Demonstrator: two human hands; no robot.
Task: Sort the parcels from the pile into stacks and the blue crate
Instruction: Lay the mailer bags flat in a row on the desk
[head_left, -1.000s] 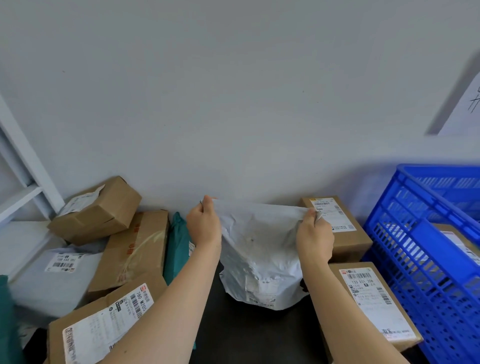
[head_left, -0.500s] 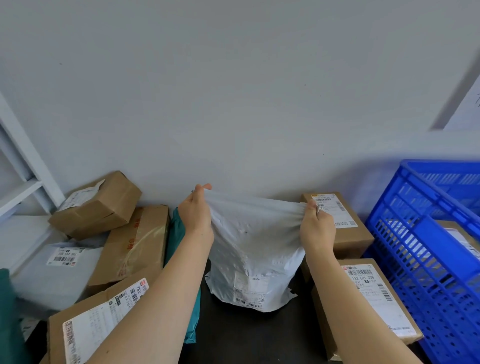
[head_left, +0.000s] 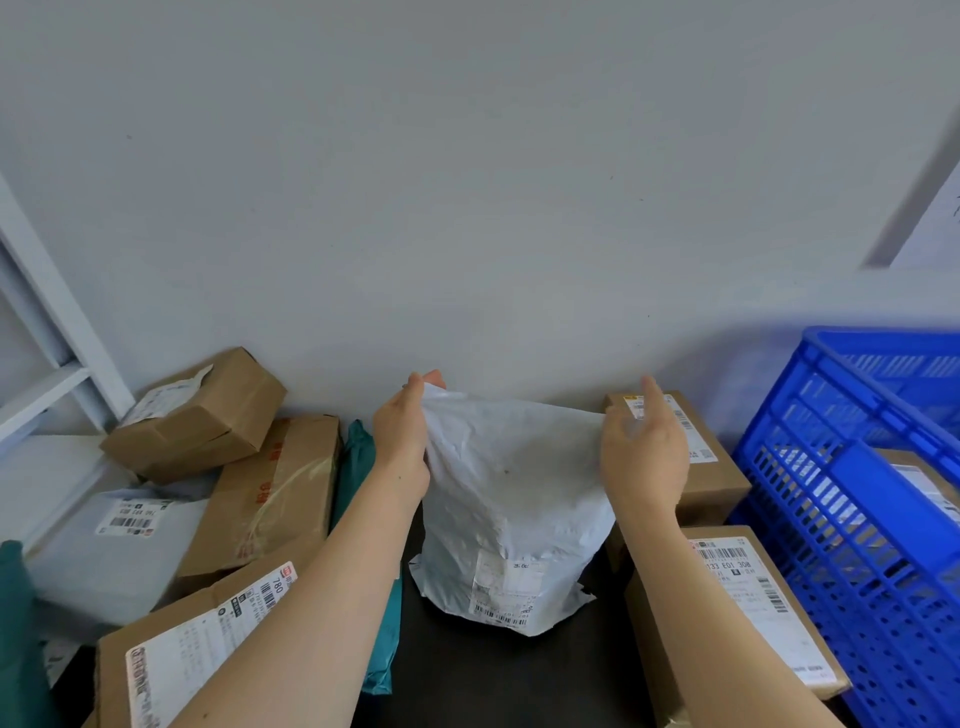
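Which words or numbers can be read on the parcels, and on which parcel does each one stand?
"133 E01 308": on the label of the front right box.
"780": on the label of the front left box.
Too small or blurred to read: the label on the white bag, the red print on the leaning box, the label on the grey mailer.

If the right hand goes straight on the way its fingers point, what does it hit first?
Probably the grey wall, just above the labelled cardboard box behind the right hand; depth is unclear, so it might graze the box top.
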